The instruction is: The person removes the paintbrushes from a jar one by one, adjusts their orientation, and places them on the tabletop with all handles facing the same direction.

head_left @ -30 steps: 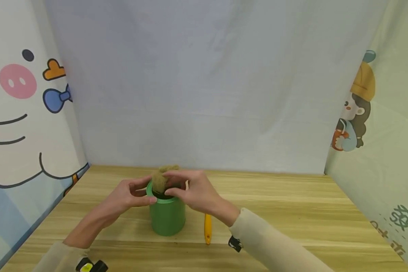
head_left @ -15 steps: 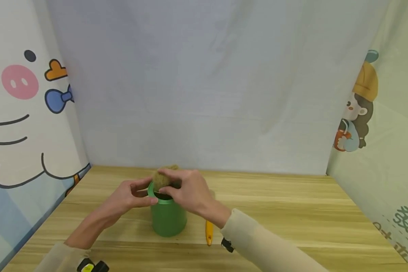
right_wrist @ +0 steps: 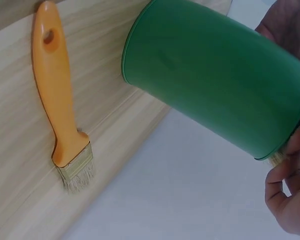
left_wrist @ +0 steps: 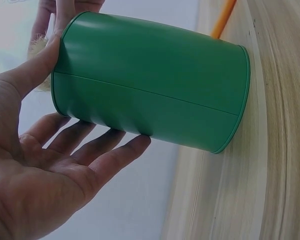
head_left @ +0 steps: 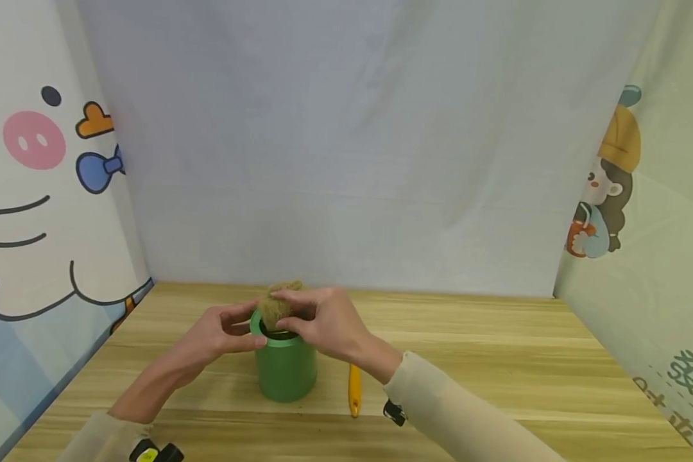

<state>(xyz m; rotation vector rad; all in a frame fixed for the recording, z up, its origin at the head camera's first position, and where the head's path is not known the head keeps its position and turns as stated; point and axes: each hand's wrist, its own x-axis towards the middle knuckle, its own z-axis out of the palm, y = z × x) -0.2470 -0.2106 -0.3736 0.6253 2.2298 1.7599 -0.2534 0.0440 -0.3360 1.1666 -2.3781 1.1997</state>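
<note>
Near grn can [right_wrist: 215, 80], brush [right_wrist: 60, 100] bristles [right_wrist: 80, 179]: R-wrist cam only.

Free room spans the tabletop [head_left: 525, 340] beyond the right sleeve [head_left: 459, 404]; leftward, the green can [head_left: 285, 372] blocks the way.

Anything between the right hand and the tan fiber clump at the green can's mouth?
Nothing visible: the right hand holds the tan fiber clump. The left hand grips the green can on its left; the orange-handled brush lies apart, to its right.

Orange brush [right_wrist: 57, 97] on wood tbl [right_wrist: 20, 125] — green can [right_wrist: 215, 75] nr it, L hand [right_wrist: 287, 25] partly behind — R hand [right_wrist: 294, 200] pinching tan fibre [right_wrist: 276, 159].
</note>
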